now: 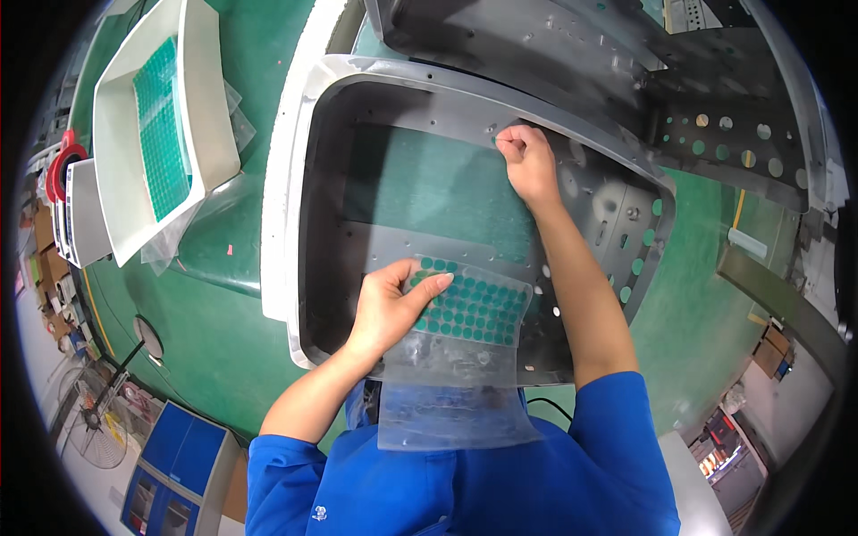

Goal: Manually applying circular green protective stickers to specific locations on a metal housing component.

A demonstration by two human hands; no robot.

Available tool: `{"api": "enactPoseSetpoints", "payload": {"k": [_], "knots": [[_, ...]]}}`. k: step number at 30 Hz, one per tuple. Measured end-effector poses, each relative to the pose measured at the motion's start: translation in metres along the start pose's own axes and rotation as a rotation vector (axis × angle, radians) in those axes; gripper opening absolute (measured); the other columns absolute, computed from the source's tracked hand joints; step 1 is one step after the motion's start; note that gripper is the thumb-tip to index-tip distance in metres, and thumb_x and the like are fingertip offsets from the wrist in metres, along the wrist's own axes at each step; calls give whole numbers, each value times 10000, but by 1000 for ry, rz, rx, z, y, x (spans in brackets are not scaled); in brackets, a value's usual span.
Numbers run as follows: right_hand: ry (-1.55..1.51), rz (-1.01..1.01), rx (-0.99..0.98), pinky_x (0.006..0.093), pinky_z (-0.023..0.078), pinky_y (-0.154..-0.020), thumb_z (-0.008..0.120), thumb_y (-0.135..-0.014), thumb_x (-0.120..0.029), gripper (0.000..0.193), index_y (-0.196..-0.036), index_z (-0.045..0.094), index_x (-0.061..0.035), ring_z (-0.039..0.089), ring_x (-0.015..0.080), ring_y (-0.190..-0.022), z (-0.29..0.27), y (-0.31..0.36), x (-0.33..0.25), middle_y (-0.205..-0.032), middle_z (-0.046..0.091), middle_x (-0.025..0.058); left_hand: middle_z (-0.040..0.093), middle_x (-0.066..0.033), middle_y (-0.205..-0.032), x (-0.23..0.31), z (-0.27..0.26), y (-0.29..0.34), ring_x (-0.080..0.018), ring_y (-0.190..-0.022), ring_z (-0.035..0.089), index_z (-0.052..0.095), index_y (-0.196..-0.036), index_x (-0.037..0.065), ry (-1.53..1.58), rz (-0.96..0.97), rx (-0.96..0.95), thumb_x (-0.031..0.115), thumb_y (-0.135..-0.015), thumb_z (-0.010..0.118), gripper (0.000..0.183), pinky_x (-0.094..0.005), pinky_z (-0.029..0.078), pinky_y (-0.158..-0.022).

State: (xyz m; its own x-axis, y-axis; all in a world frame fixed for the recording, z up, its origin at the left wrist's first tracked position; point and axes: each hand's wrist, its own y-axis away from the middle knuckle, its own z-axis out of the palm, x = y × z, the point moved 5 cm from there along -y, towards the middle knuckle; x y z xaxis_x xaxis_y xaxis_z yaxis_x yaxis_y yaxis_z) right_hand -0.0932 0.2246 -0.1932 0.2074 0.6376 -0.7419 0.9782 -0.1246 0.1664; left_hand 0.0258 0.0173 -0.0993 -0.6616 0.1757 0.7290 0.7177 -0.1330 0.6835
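My left hand [393, 304] grips a clear backing sheet of green round stickers [474, 308] between thumb and fingers. The sheet's bare lower part hangs over the near rim of a grey metal housing [420, 239], down to my blue clothing. Inside the far right part of that housing, my right hand [529, 161] is closed in a pinch beside the far inner wall. A bit of green, looking like one round sticker [497, 140], shows at its fingertips. Small holes dot the wall and the inner ledge. A large rectangular opening lies in the housing's floor.
A white bin [201, 98] holding green sticker sheets stands at the left, with a red tape roll [64, 170] beside it. Another grey metal housing [536, 45] with round holes lies beyond. At lower left are a fan [94, 420] and a blue cabinet [174, 473].
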Motion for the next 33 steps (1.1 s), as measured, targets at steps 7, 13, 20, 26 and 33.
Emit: {"api": "enactPoseSetpoints", "payload": {"k": [7,13,20,26,33], "knots": [[130,92,-49,324,430,-692,564,-763,-153,94,-828,580,-88,551,212,-768,-1,-2,-5,-833,552,69,543,15,-559,-8,1,-6,-21,-537,455,602,-731,3,27,14,-11,203,-747,666,211,-194,376,-489],[191,122,-44,331,433,-702,561,-758,-158,99,-842,584,-111,554,217,-807,0,-3,-7,-885,558,65,567,20,-633,-8,2,-9,-24,-578,482,610,-753,2,54,-41,-43,153,-748,666,161,-176,394,-523],[233,141,-32,347,430,-721,548,-756,-146,96,-838,588,-117,550,243,-852,2,-3,-6,-920,561,72,571,15,-633,-7,4,-10,-25,-577,484,610,-747,2,73,-50,-41,156,-747,667,164,-175,395,-525],[254,174,-33,359,426,-735,539,-750,-124,97,-831,590,-110,541,262,-889,1,-2,-11,-961,557,84,567,19,-628,-8,3,-11,-23,-573,476,609,-739,0,47,-51,-42,155,-749,665,164,-173,386,-520],[327,151,2,339,433,-709,551,-771,-190,119,-844,591,-106,559,214,-804,2,-2,-11,-852,563,60,509,37,-533,-10,5,-12,-13,-508,414,603,-726,4,56,-18,-22,211,-747,668,218,-187,346,-459]]}}
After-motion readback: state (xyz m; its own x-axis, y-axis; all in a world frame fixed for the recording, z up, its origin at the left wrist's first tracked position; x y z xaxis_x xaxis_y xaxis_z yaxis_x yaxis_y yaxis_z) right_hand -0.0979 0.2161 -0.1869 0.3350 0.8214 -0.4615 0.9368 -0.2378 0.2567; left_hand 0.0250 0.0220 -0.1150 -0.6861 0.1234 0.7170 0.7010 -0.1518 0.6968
